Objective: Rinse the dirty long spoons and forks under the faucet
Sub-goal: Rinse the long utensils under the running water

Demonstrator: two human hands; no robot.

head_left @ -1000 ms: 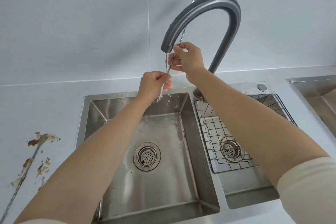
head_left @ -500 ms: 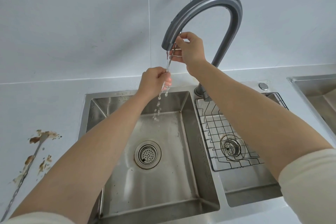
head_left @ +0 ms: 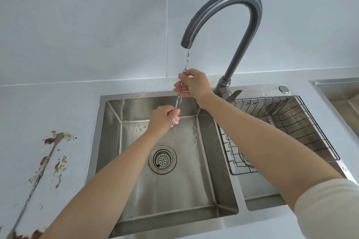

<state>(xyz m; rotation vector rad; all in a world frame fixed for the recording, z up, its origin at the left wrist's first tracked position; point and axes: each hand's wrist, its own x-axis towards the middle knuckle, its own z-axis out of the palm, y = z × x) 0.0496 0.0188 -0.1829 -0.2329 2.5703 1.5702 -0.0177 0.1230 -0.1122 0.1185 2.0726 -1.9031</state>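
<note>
The person is in the middle of the rinsing step. The right hand [head_left: 194, 85] pinches the upper part of a long utensil [head_left: 178, 101] between thumb and fingers. The left hand [head_left: 162, 120] is curled around its lower end, so both hands hold the same piece. I cannot tell if it is a spoon or a fork, because the hands cover both ends. The utensil hangs almost upright over the left basin [head_left: 194, 190], directly under the spout of the faucet [head_left: 223, 1]. A thin stream of water [head_left: 186, 60] falls onto it at the right hand, runs down and drips toward the drain [head_left: 162, 159].

I think the next move is to rub or turn the piece until it is clean. Then it probably goes to the wire rack [head_left: 291, 122] in the right basin. One more dirty utensil [head_left: 41, 167] lies on the counter [head_left: 58, 103] at the left, with brown food around it, so the task is not finished.

Compared with half a second ago, both hands are lower. Then the right hand was touching the spout, and one end of the utensil stood up behind the faucet. Now there is a clear gap below the spout, the stream is visible in it, and no end shows above.
</note>
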